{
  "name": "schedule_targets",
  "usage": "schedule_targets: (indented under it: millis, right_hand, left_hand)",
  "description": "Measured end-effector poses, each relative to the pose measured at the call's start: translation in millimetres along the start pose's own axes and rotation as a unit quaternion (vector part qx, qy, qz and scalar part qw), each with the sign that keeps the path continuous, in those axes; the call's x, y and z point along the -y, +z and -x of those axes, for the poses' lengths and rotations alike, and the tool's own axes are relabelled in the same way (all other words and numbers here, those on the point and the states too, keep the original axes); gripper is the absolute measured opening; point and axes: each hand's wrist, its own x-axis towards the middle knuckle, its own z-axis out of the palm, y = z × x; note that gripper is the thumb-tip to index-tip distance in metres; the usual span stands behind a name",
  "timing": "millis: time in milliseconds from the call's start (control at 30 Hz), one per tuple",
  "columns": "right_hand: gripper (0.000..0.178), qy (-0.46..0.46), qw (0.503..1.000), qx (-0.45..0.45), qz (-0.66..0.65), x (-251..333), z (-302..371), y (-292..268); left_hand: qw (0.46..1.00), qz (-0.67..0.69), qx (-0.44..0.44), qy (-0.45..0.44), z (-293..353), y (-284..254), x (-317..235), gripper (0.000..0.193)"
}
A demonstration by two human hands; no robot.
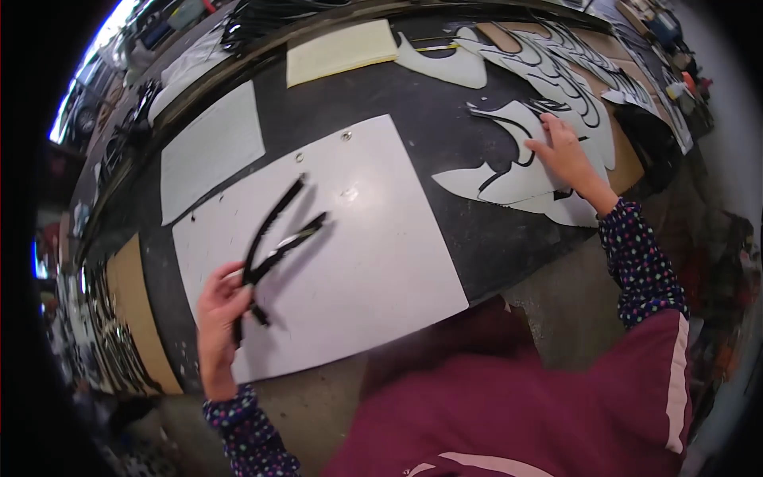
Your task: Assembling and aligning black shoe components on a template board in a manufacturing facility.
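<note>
My left hand (222, 308) is closed around a few black curved strips (273, 216) above the left part of a large white sheet (373, 262). The strips fan out away from me, and their short ends stick out below my fingers. At the right, my right hand (566, 155) rests on white curved cut pieces (509, 184) that have black strips along some edges. Its thumb and fingers are apart, touching the topmost piece. More white pieces with black curved lines (556, 67) lie overlapping beyond that hand.
A pale yellow pad of sheets (342, 52) lies at the far side of the dark table (433, 127), with another white sheet (213, 151) at the left. Brown cardboard (143, 310) with dark strips sits at the left edge. A black item (648, 135) lies at the right.
</note>
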Motion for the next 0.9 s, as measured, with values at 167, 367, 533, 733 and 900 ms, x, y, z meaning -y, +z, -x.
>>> schedule_targets:
  millis: [167, 367, 533, 733, 900]
  right_hand:
    - [0.078, 0.197, 0.972, 0.079, -0.100, -8.8, -24.8, -12.0]
    - [0.047, 0.026, 0.997, -0.018, -0.072, -5.1, -29.6, -29.1]
    - [0.017, 0.010, 0.929, 0.074, -0.361, 65.8, -20.4, -106.8]
    - [0.031, -0.303, 0.905, -0.028, -0.298, 126.7, -12.4, -98.4]
    - [0.076, -0.326, 0.915, 0.188, -0.142, 166.4, -18.7, -28.4]
  left_hand:
    - [0.989, -0.074, -0.083, 0.097, 23.0, 43.1, 40.8, 0.049]
    - [0.966, -0.151, -0.110, 0.181, 45.7, 42.4, 35.1, 0.049]
    - [0.953, -0.247, -0.044, 0.168, 50.7, 45.2, 44.5, 0.036]
    - [0.796, -0.452, -0.132, 0.381, 28.5, 107.5, 37.8, 0.028]
    - [0.756, -0.462, -0.136, 0.442, -0.8, 126.3, 48.3, 0.033]
